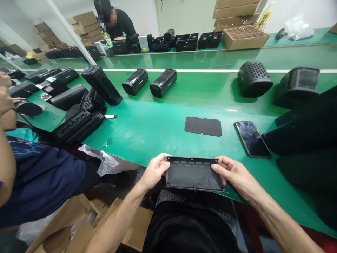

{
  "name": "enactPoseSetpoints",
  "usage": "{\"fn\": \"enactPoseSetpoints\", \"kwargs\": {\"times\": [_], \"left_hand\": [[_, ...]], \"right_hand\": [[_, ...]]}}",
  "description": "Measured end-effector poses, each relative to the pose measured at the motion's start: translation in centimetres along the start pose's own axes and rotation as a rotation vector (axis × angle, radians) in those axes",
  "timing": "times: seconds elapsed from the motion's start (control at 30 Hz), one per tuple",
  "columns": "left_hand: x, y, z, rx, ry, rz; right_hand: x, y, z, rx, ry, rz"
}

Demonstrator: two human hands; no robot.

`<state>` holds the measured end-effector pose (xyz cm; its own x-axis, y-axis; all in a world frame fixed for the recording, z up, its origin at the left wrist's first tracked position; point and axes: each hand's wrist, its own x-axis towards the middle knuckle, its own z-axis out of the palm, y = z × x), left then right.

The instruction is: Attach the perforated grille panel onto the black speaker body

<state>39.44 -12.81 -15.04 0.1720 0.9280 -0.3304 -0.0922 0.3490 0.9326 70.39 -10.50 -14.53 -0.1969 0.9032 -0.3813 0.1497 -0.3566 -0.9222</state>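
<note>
A black rectangular plastic panel (194, 175), with a row of slots along its far edge and small tabs at the rim, is held level over the table's front edge. My left hand (156, 171) pinches its left end, thumb on top. At the right end my right hand (231, 172) grips it the same way, with the fingers partly hidden underneath. Beyond the panel a thin black sheet (203, 126) with notched edges lies flat on the green table (147, 130). To the right of the sheet rests a phone (252, 139), its screen dark.
Black speaker housings (163, 83) stand on the green line behind, and more are piled at left near a white-handled tool (111, 116). A co-worker in a navy shirt (44, 172) sits close on the left. Open cardboard boxes (65, 225) are below; another person (118, 24) works across.
</note>
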Motion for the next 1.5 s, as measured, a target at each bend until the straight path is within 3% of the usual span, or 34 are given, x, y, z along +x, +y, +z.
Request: {"fn": "enactPoseSetpoints", "kwargs": {"times": [0.37,0.83,1.27,1.5], "left_hand": [[-1.3,0.7,0.2,0.116,-0.044,0.213],[-1.7,0.2,-0.3,0.099,-0.084,0.245],[-1.5,-0.1,-0.2,-0.071,-0.125,0.182],[-1.1,-0.7,-1.1,-0.077,-0.116,0.161]], "right_hand": [[-1.3,0.0,0.0,-0.007,0.097,-0.102],[-1.3,0.4,0.1,-0.008,0.146,-0.094],[-0.8,0.3,0.4,0.051,0.183,-0.066],[-0.6,-0.5,1.3,0.192,0.111,-0.105]]}}
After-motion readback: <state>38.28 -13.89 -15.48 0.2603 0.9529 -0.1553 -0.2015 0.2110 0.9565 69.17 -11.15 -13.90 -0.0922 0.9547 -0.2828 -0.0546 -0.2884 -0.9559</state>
